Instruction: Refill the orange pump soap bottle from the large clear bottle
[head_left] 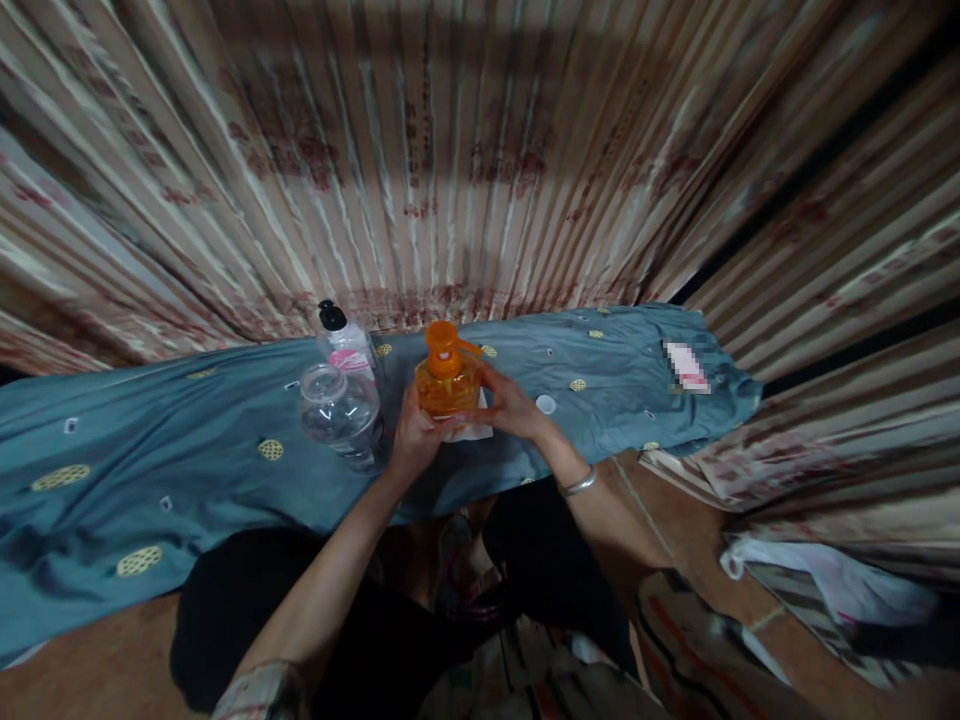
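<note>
An orange bottle with an orange top (444, 385) is upright between my two hands, above a white sheet or tissue (474, 425). My left hand (414, 435) is closed around its lower left side. From the right, my right hand (511, 405) grips it, the fingers by its side and the thumb across the front. Whether the bottle's base touches the surface is hidden. Left of my left hand is a clear, wide-mouthed plastic container (339, 412). Behind that rises a clear bottle with a black pump top and pink label (346, 345).
A teal patterned cloth (225, 430) covers the long, low surface in front of me. On it, right of my hands, lies a small white disc (546, 404); farther right is a blurred pink-and-white item (687, 367). Curtains (465, 180) hang close behind. A white bag (832, 580) lies at lower right.
</note>
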